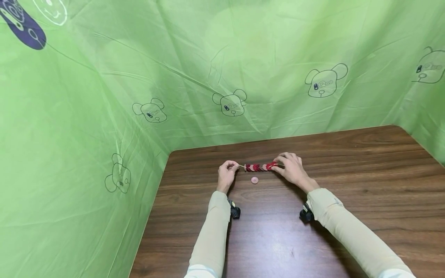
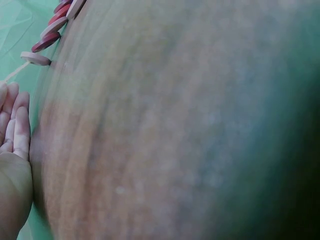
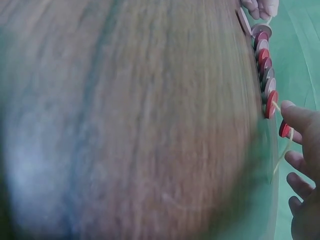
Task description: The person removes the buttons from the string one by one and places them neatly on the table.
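A row of buttons (image 1: 256, 168) in dark red, pink, red and grey is threaded on a pale cord (image 2: 17, 72). My left hand (image 1: 226, 175) pinches the cord just left of the end pink button (image 2: 36, 58). At the other end, my right hand (image 1: 291, 168) holds a red button (image 3: 284, 129) between thumb and fingers. The cord runs through it, and its loose tail (image 3: 278, 162) hangs past my fingers. A short gap of cord separates this button from the last red one (image 3: 271, 104) of the row.
A single pink button (image 1: 255, 180) lies on the brown wooden table (image 1: 264, 220), just nearer than the row. Green cloth (image 1: 194, 65) printed with bear faces walls the table's back and sides.
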A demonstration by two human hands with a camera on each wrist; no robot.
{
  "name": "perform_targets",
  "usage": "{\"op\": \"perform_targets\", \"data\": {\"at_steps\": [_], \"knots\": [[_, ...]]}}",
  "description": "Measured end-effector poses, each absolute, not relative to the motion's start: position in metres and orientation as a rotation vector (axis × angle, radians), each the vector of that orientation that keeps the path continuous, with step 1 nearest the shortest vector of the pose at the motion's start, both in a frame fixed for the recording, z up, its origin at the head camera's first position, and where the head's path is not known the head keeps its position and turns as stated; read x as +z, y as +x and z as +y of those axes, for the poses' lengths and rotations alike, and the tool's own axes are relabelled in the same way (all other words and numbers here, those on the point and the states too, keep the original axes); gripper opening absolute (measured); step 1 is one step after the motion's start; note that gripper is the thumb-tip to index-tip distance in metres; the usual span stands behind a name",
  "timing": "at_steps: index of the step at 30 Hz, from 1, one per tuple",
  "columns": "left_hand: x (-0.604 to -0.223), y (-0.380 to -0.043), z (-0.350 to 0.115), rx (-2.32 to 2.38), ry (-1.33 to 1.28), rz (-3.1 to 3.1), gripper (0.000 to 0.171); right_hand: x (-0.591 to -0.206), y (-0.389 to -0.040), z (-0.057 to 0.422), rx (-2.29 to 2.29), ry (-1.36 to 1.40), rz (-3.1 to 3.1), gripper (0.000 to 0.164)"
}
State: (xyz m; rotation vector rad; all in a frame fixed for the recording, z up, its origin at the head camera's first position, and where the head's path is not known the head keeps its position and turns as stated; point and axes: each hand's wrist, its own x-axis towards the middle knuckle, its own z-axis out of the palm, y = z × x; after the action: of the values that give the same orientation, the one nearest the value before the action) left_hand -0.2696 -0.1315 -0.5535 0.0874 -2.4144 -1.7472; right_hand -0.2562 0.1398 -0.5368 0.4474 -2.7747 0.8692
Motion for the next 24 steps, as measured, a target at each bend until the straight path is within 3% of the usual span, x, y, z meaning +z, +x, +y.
{"op": "perform_targets", "data": {"at_steps": [24], "knots": [[-0.552,-0.268,-0.131,-1.771,0.097,-2.399,0.006,-0.536,-0.253,0.163,0.859,0.419,-2.746,0.030]]}}
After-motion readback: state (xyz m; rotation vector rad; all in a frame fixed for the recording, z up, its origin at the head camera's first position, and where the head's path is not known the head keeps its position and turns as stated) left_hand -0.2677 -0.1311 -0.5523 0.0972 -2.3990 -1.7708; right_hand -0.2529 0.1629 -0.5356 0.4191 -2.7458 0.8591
